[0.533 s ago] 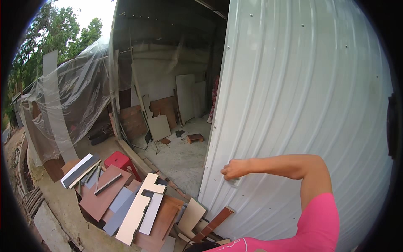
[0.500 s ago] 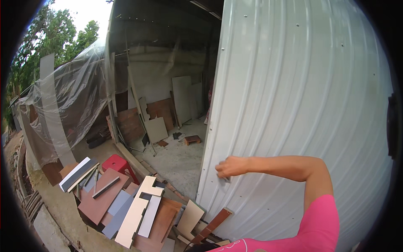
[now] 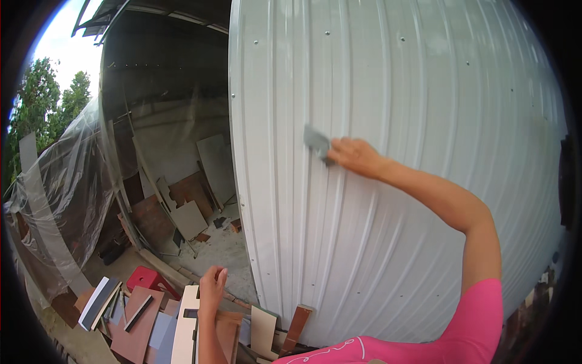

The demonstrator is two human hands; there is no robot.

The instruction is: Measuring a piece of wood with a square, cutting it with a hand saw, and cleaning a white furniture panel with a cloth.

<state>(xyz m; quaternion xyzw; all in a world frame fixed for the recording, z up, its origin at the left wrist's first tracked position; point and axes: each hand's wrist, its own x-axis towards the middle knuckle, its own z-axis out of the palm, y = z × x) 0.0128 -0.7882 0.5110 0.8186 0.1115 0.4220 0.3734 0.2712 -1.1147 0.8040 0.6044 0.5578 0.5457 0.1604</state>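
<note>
right hand: the right hand (image 3: 354, 156) is up high against the corrugated white metal wall (image 3: 424, 121), fingers pinched around a small grey flat piece (image 3: 316, 141), looks like a scraper or a pad, can't really tell which

grey piece: pressed flat on the wall panel, sticking out to the left of the fingers, roughly mid-height on the sheet and a bit right of the wall's left edge

left hand: the left hand (image 3: 212, 285) is down low, raised in front of the scrap pile, fingers loosely curled and holding nothing, not touching the wall

arm: right arm stretches up from the lower right, pink sleeve (image 3: 479, 327) at the shoulder

wall: ribbed vertical sheets with a few screw heads showing near the top, left edge ends at an open doorway

scrap pile: bunch of offcut boards (image 3: 182, 321) on the ground below the left hand, cream, brown, grey ones all overlapping, plus a red stool (image 3: 145, 280) just beside them

leaning bits: a cream board (image 3: 262, 330) and a brown strip (image 3: 297, 324) propped against the foot of the wall

background: clear plastic sheeting (image 3: 60, 200) hanging on the left, more panels stacked inside the shed, trees (image 3: 42, 103) behind
</note>
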